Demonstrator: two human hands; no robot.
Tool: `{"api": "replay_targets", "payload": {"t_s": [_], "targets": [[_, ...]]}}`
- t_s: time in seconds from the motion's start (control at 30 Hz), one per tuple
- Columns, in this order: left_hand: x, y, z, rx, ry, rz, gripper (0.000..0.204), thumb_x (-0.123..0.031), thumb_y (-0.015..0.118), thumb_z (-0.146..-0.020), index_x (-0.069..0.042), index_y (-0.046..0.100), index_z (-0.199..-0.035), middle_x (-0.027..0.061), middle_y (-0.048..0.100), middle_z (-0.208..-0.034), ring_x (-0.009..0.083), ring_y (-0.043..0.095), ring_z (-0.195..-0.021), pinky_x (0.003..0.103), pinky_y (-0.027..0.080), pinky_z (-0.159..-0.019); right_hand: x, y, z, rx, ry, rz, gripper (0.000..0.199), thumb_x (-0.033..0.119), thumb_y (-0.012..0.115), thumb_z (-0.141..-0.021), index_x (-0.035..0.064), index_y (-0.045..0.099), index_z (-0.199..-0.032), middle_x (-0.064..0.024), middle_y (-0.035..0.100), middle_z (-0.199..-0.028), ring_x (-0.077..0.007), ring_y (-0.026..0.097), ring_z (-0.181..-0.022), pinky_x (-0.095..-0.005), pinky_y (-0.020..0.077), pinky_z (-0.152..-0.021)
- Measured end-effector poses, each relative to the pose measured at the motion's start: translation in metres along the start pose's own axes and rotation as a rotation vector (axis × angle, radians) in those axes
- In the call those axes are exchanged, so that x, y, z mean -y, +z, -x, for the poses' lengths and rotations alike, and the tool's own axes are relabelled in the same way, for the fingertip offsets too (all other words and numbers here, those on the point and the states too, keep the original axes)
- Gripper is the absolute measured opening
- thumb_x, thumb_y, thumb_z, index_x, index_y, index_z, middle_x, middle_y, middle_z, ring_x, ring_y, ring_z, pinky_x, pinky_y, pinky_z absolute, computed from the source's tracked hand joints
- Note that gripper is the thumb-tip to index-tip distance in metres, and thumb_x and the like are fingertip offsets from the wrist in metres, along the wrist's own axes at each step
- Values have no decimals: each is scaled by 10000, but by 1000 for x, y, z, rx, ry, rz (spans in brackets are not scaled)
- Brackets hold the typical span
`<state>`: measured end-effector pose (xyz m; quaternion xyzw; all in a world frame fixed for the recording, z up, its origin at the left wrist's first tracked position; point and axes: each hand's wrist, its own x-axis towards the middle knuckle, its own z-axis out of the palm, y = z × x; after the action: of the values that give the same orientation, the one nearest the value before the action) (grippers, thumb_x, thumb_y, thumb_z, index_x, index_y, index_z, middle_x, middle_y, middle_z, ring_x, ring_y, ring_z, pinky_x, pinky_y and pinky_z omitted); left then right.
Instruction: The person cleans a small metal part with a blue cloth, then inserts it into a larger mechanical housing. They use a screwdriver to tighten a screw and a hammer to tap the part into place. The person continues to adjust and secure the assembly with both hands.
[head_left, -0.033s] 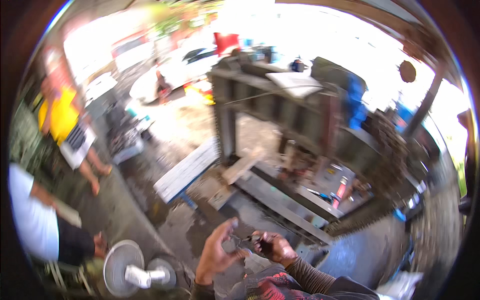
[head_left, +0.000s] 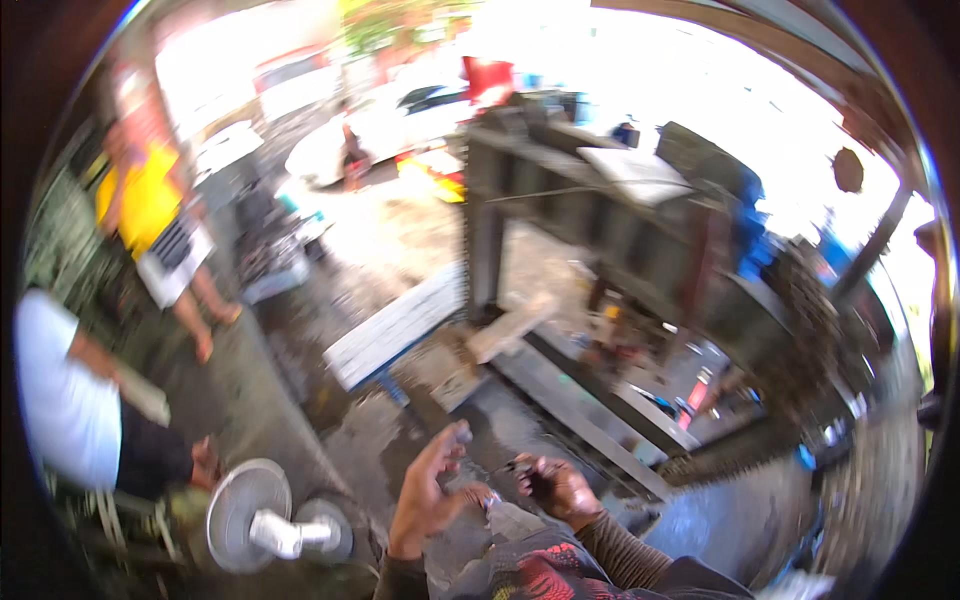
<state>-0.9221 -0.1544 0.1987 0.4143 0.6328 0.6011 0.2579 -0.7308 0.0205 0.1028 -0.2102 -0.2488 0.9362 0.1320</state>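
Left hand [head_left: 428, 492]: fingers spread, thumb apart, nothing seen in grip. Right hand [head_left: 562, 492]: fingers curled on small dark piece [head_left: 521, 467], blurred, at gap between hands. Floor [head_left: 355, 440] opens ahead, edged by fan [head_left: 248, 512] left, steel beam [head_left: 585, 425] right. Since earlier frame: my view swung left, surroundings shifted right.

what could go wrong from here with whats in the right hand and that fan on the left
The small dark piece might drop: the right hand seems to hold it near the fingertips, and the left hand is open, not gripping it.

The fan might get knocked: a foot of the person in white looks close to it.
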Motion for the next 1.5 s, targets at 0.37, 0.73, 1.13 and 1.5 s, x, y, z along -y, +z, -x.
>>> {"api": "replay_targets", "payload": {"t_s": [0.37, 0.73, 1.13, 1.5], "targets": [[90, -245, 15, -937, 131, 1322, 889, -778, 442, -1017, -102, 416, -1593, 224, 447, -1591, 459, 442, -1440, 651, 410, -1140, -37, 156, -280, 239, 246, 156, 384, 347, 683, -1062, 6, 680, -1239, -91, 735, -1084, -176, 677, -933, -328, 539, -774], [200, -490, 3, -1377, -109, 802, 917, -762, 386, -1051, -68, 356, -1649, 170, 539, -1517, 316, 567, -1304, 478, 460, -1088, -212, 376, -556, 400, 576, 294, 357, 298, 606, -1113, -9, 680, -1279, -79, 721, -1068, -184, 666, -909, -328, 554, -807], [241, -898, -129, -1344, 128, 782, 832, -717, 347, -1085, -57, 449, -1581, 172, 572, -1498, 328, 584, -1314, 480, 468, -1093, -434, 653, -844, 721, 869, 2, 375, 292, 616, -1097, -4, 634, -1327, -101, 690, -1135, -219, 613, -885, -362, 518, -795], [234, -1324, -207, -1834, -296, 820, 789, -680, 467, -1075, -2, 555, -1469, 133, 735, -1214, 241, 711, -1036, 410, 565, -910, -539, 961, -1038, 400, 1055, 274, 389, 287, 615, -1099, -70, 655, -1248, -199, 717, -1097, -293, 692, -911, -425, 597, -827]]}}
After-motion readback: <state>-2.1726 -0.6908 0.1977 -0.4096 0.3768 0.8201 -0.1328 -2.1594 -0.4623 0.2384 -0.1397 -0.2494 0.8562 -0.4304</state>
